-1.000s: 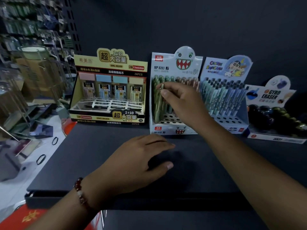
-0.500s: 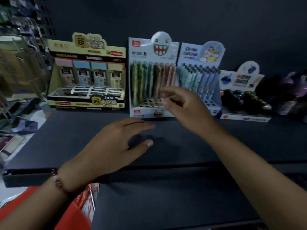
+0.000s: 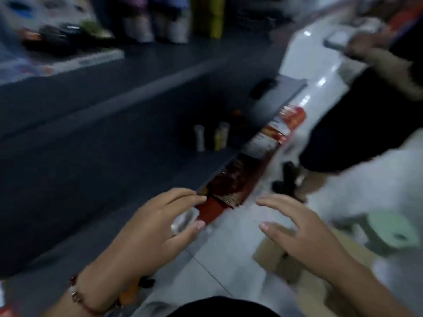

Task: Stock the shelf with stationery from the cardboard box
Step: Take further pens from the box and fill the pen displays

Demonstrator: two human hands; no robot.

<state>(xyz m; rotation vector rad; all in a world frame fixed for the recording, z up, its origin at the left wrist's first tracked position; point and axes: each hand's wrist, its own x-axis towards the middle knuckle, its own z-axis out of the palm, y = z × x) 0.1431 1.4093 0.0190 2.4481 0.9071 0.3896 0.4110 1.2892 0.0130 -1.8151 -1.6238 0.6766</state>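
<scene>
cardboard box [image 3: 274,255] under right hand [image 3: 304,232], fingers spread; left hand [image 3: 158,229] fingers relaxed, holding nothing.

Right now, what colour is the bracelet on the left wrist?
Dark red with pale beads, blurred. The bracelet shows in the head view, the only one, below the left hand.

Counted in a blurred, tilted view

Two hands: left hand [image 3: 158,227] and right hand [image 3: 304,232], both with spread fingers. One beaded bracelet [image 3: 76,294]. Two small upright tubes [image 3: 210,138] on the lower shelf [image 3: 114,143]. One cardboard box [image 3: 274,259], one pale green stool [image 3: 389,229]. Blurred display packs uncountable.
</scene>
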